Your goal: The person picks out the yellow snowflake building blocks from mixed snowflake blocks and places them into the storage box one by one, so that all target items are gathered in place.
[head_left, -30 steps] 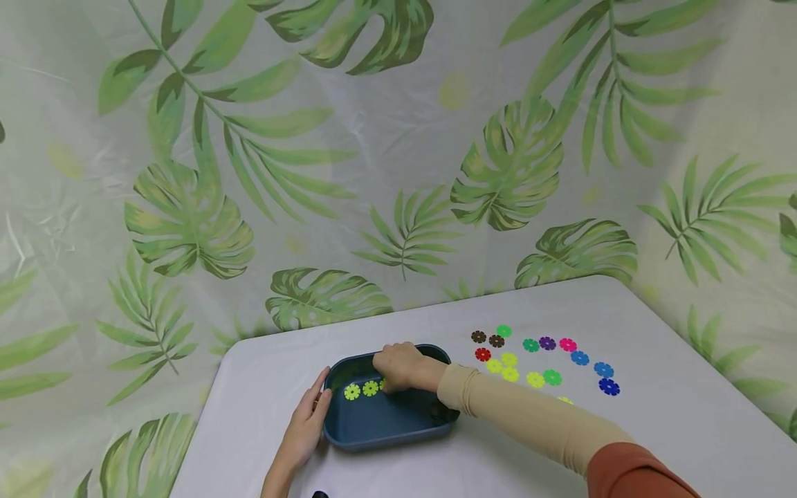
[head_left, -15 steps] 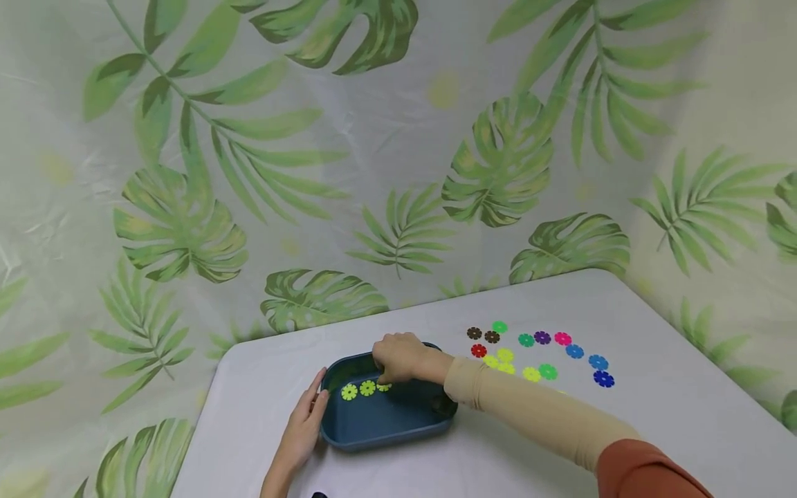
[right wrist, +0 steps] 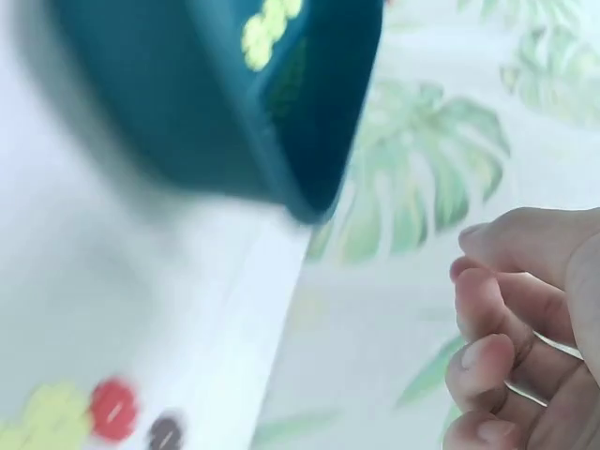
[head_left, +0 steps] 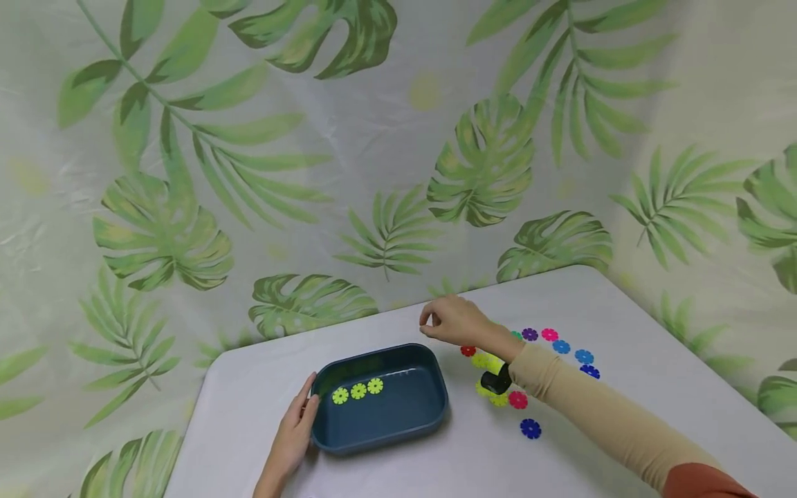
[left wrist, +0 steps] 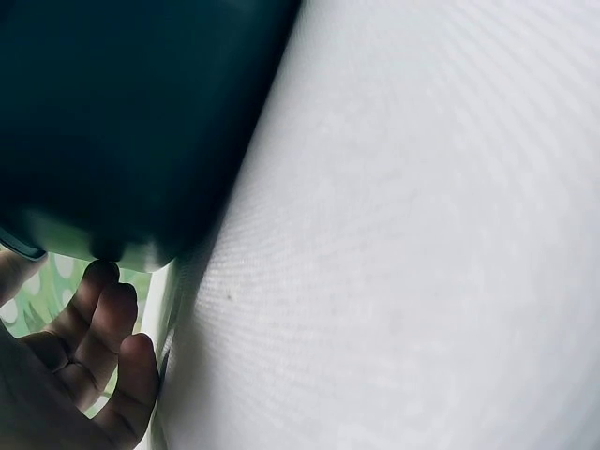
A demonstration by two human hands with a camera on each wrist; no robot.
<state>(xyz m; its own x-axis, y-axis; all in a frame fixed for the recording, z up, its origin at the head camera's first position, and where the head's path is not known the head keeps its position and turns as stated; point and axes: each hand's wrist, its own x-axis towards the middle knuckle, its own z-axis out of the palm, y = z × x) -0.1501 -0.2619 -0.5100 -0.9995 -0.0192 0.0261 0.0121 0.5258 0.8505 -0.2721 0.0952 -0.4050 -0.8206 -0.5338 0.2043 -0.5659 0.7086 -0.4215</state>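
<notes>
I'd call this between placements: three yellow-green notched plastic discs (head_left: 358,391) in the dark-blue rectangular tray (head_left: 386,438); left hand (head_left: 297,423) loosely against its end; right hand (head_left: 456,320) curled, empty. Next probably needs pinching from the loose coloured discs (head_left: 530,429).

Leaf-print sheeting (head_left: 386,166) behind a white table (head_left: 479,456) suggests a booth.

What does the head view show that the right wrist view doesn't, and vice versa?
Head view only: the left hand at the left end of the blue tray, the blue discs and the beige sleeve.

Right wrist view only: a blurred dark disc beside the red disc.

Both: the tray with yellow discs inside, the red disc, the right hand and the leaf-patterned backdrop.
</notes>
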